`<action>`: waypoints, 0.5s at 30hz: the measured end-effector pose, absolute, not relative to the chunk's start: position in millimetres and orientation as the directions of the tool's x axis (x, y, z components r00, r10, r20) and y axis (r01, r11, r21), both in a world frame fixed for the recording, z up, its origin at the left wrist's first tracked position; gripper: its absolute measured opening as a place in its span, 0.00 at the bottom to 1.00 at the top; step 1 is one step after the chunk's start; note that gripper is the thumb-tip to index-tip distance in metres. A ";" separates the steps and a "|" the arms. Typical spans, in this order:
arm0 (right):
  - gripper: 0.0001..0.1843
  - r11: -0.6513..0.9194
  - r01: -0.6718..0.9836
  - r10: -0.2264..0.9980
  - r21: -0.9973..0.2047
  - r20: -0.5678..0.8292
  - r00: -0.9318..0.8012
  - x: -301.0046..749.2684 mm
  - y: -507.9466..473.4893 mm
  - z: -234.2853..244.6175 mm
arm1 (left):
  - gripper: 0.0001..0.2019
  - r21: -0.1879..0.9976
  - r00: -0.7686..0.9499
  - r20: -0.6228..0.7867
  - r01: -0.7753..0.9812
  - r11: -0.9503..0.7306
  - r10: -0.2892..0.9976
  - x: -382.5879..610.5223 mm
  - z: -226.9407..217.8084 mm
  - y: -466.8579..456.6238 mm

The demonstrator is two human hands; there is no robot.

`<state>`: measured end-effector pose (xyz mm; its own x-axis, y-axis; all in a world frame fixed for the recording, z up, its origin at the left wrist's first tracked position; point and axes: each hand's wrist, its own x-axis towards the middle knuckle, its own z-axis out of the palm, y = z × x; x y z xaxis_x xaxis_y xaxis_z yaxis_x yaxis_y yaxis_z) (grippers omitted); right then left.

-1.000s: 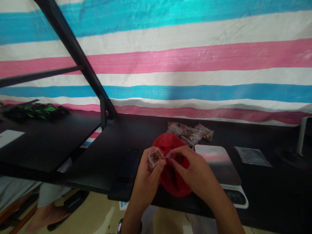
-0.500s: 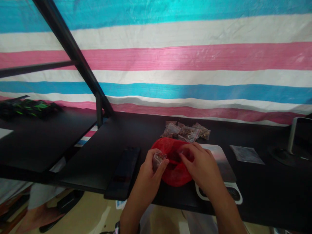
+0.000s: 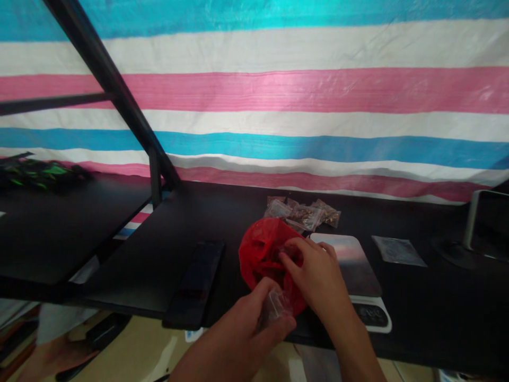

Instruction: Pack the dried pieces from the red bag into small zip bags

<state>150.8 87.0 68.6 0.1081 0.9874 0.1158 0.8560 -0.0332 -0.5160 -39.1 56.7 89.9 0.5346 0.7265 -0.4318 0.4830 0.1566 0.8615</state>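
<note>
A red plastic bag lies with its mouth spread at the front of the black table. My left hand is closed on a small clear plastic bag, held over the near side of the red bag. At the red bag's right part is my right hand, its thumb and fingers pinched together at the opening; what they grip there, if anything, is too dark to make out. Behind the red bag sits a pile of small zip bags with brassy metal bits inside.
Right of the red bag stands a white kitchen scale, partly behind my right hand. Farther right lie a flat clear packet and a monitor stand. A dark phone or tablet rests left. A black metal frame rises at the left.
My left hand with the small clear bag has moved right and toward me, away from the red bag's left rim. My right hand has shifted slightly left, and the red bag has spread wider.
</note>
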 end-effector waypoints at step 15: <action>0.15 0.141 0.898 0.956 -0.416 0.292 -0.015 167.0 85.2 63.1 | 0.13 0.941 0.520 -0.278 0.317 0.120 0.807 -49.2 75.9 62.3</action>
<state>167.0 85.2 63.1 -0.0153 0.9563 0.2919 0.8985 0.1413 -0.4157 -49.2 62.3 75.9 0.5204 0.8073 -0.2783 0.3167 0.1202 0.9409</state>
